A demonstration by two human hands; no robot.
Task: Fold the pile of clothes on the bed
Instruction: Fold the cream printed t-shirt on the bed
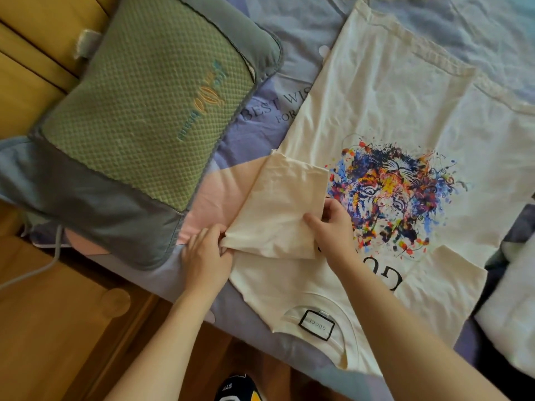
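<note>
Both the left hand [207, 250] and right hand [333, 224] pinch the sleeve [278, 209] of a cream T-shirt [390, 111], seemingly light, limp cloth best gripped at the edges.

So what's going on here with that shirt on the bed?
A person is folding a cream T-shirt with a colourful tiger print, spread flat on the bed. Both hands are on one sleeve, turned in over the shirt's body: the left hand pinches the fold at the shoulder, the right hand grips the sleeve's end. The rest is unfolded. A green pillow lies beside it.
</note>
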